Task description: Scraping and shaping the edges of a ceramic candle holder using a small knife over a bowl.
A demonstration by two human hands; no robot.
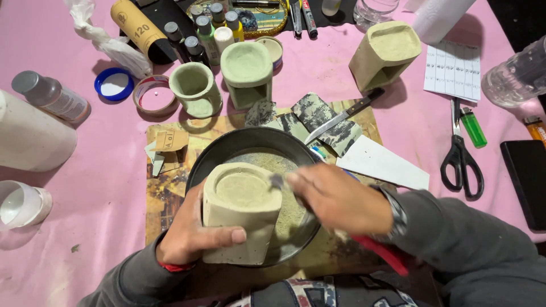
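Note:
My left hand (190, 233) grips a pale grey-green clay block (242, 210) with a round dished top, held upright over a black round pan (227, 149) with sandy dust in it. My right hand (335, 199) is closed on a small piece of sandpaper (277, 181), blurred with motion, pressed at the block's top right rim. A red tool handle (381, 253) sticks out below my right wrist.
Three similar clay pieces stand behind: a cup (195, 88), a burner (246, 71) and a taller one (385, 54). A knife (344, 116) and sandpaper scraps lie past the pan. Scissors (460, 156), a green lighter (473, 128), a phone (526, 182), paint bottles (207, 31), white jars (28, 136) surround.

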